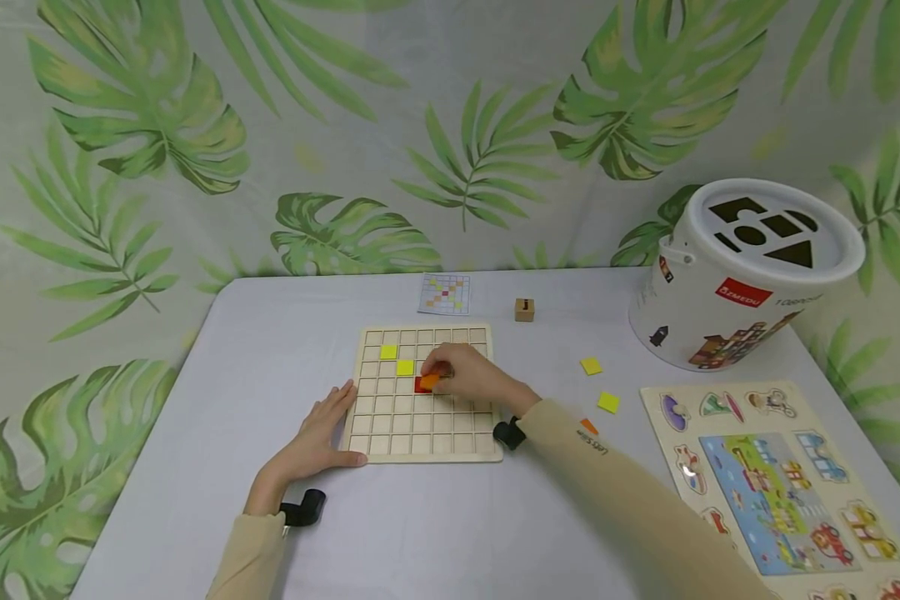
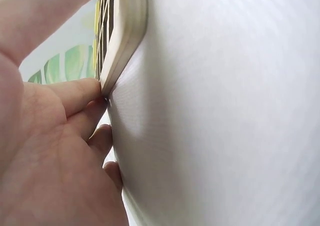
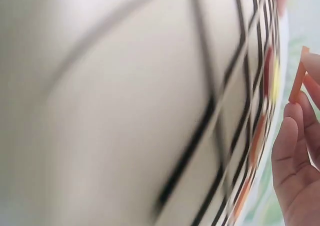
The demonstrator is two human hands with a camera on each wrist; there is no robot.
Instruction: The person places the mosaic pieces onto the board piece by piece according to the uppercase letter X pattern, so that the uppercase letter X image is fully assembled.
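Observation:
A square wooden grid board [image 1: 390, 446] lies on the table. My left hand [image 1: 317, 435] touches its lower left corner, fingers extended along the left side and thumb at the front edge. In the left wrist view, fingertips [image 2: 87, 93] meet the board's wooden edge [image 2: 125, 35]. Above the middle of the grid, my right hand [image 1: 471, 372] pinches an orange square tile [image 1: 430, 381] between thumb and fingers. Beneath it sits a red tile [image 1: 419, 385], with yellow tiles [image 1: 405, 367] up and to the left. The right wrist view shows orange tiles [image 3: 257, 140] in the grid.
Loose yellow tiles [image 1: 591, 366] and an orange tile [image 1: 588, 426] lie right of the board. Behind it are a printed pattern card [image 1: 445, 294] and a small wooden cube [image 1: 524, 311]. A white bucket [image 1: 682, 308] and a picture puzzle board [image 1: 682, 408] stand at the right.

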